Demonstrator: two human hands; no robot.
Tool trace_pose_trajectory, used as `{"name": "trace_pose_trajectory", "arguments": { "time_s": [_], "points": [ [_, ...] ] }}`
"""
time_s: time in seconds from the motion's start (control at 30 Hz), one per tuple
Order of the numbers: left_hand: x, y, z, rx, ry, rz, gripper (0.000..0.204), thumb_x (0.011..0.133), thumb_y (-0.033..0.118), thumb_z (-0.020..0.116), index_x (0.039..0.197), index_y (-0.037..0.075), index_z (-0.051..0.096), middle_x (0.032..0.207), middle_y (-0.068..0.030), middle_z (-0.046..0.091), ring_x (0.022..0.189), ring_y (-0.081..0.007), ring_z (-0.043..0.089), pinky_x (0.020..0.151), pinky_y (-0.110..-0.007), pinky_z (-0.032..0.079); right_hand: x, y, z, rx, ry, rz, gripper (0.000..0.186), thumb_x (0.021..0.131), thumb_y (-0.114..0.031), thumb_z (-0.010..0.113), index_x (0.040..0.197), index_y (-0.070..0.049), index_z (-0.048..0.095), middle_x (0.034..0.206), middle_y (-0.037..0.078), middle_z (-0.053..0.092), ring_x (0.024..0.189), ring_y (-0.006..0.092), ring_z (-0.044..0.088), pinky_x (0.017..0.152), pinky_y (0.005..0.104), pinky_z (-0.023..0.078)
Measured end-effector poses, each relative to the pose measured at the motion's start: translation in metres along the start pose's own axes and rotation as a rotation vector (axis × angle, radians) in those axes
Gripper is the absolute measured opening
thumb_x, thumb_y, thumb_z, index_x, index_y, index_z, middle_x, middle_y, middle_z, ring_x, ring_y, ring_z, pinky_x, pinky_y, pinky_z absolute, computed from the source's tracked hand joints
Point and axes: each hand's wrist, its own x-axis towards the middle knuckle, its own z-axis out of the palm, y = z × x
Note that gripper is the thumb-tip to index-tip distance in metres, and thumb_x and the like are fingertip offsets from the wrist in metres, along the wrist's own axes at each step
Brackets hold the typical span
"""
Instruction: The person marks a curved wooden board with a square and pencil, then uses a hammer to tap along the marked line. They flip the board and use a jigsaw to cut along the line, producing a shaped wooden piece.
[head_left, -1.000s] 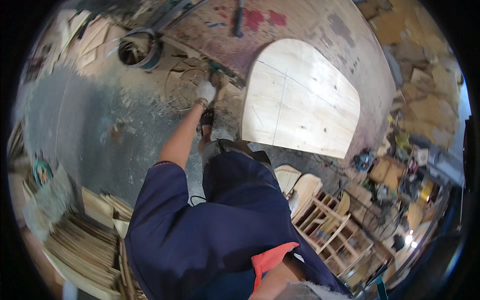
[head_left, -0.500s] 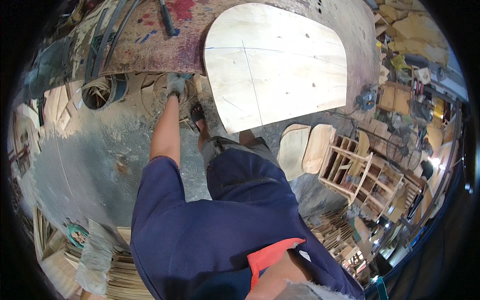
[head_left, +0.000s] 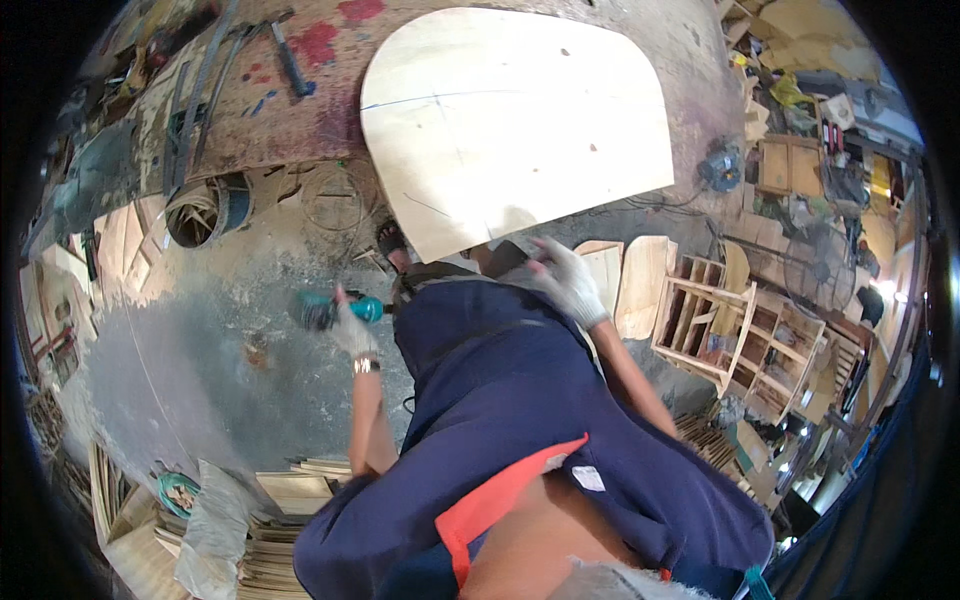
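My left hand [head_left: 348,328], in a white glove with a metal-banded watch at the wrist, grips a teal and black power tool [head_left: 370,309]. It hangs beside my left thigh, over the floor, and blur hides its exact kind. My right hand [head_left: 570,282], also gloved, is in front of my right hip, its fingers apart and holding nothing. Just beyond it lies a large pale plywood panel [head_left: 520,130], rounded at the far side, with pencil and blue lines drawn across it. The panel rests on a paint-stained workbench [head_left: 320,110] and juts past its near edge.
A hammer-like tool [head_left: 290,62] and long metal strips [head_left: 212,85] lie on the bench's left. Below stands a bucket of scraps [head_left: 197,220]. A blue motor-like machine [head_left: 720,168] sits at the right. Cut panels [head_left: 643,285] and a wooden frame [head_left: 705,320] stand at my right.
My left hand has come back from under the bench edge to my side, now with the teal power tool. My right hand has come into view. The view has shifted slightly.
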Motion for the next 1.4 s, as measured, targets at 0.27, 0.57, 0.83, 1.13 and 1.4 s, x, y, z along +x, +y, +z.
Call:
{"name": "trace_pose_trajectory", "arguments": {
  "time_s": [0.27, 0.57, 0.83, 1.13, 1.4],
  "points": [
    [-0.153, 0.132, -0.030, -0.322, 0.054, 0.228, 0.021, 0.098, 0.024, 0.065, 0.106, 0.006, 0.061, 0.097, -0.0011, 0.060, 0.086, -0.0137, 0.053, 0.077, -0.029, 0.041, 0.083, -0.149, 0.054, -0.013, -0.745, -0.897, 0.078, 0.075, -0.029, 0.081, 0.142, -0.004, 0.050, 0.106, 0.024, 0.070, 0.096, 0.0384, 0.071, 0.080, 0.0467, 0.057],
    [-0.324, 0.205, 0.131, 0.082, -0.006, 0.508, 0.038, 0.098, 0.017, 0.063, 0.135, 0.007, 0.060, 0.125, -0.0104, 0.063, 0.110, -0.0224, 0.060, 0.097, -0.035, 0.047, 0.078, -0.103, -0.113, 0.166, -0.635, -0.878, 0.100, 0.075, -0.019, 0.071, 0.159, 0.002, 0.021, 0.118, 0.025, 0.064, 0.107, 0.0445, 0.064, 0.090, 0.0469, 0.054],
    [-0.370, 0.225, 0.210, -0.233, -0.885, 0.219, 0.059, 0.096, 0.027, 0.071, 0.142, -0.003, 0.051, 0.132, -0.0189, 0.060, 0.121, -0.0279, 0.061, 0.101, -0.040, 0.051, 0.107, 0.033, -0.215, 0.958, -0.404, 0.045, 0.083, 0.078, -0.029, 0.080, 0.147, -0.011, 0.036, 0.108, 0.020, 0.070, 0.098, 0.0330, 0.071, 0.086, 0.0423, 0.056],
    [-0.223, 0.092, 0.233, -0.766, -0.101, -0.586, 0.065, 0.096, 0.033, 0.072, 0.144, 0.002, 0.042, 0.138, -0.0155, 0.049, 0.132, -0.0311, 0.045, 0.118, -0.045, 0.036, 0.118, 0.124, -0.319, -0.257, 0.215, -0.137, 0.038, 0.078, -0.030, 0.079, 0.100, 0.001, 0.072, 0.080, 0.022, 0.073, 0.080, 0.0363, 0.074, 0.074, 0.0454, 0.057],
    [-0.179, 0.032, 0.264, -0.827, -0.458, -0.566, 0.066, 0.093, 0.044, 0.074, 0.143, 0.007, 0.050, 0.144, -0.0141, 0.053, 0.134, -0.0343, 0.049, 0.115, -0.054, 0.038, 0.154, 0.129, -0.301, 0.039, -0.049, 0.236, 0.048, 0.088, -0.025, 0.073, 0.123, 0.000, 0.053, 0.082, 0.012, 0.071, 0.056, 0.0189, 0.068, 0.053, 0.0359, 0.054]
  ]
}}
